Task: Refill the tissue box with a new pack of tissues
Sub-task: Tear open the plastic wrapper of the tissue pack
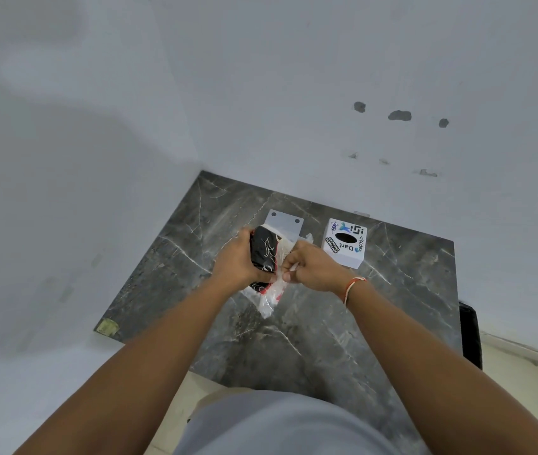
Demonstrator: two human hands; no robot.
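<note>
A tissue pack [265, 254] in black, red and clear plastic wrap is held above the dark marble table [326, 323]. My left hand [238, 257] grips the pack's black side. My right hand [310, 266] pinches the clear wrapper at the pack's right edge. Loose wrapper hangs down below both hands. The white tissue box [344, 243], covered in stickers with a black oval slot on top, stands on the table just right of my hands. A flat white plate [284, 221] with two dark holes lies behind the pack, partly hidden.
White walls meet in a corner behind the table, close to the box. A black object [469, 333] stands off the table's right edge. A yellowish sticker [106, 326] marks the front left corner. Pale floor shows below.
</note>
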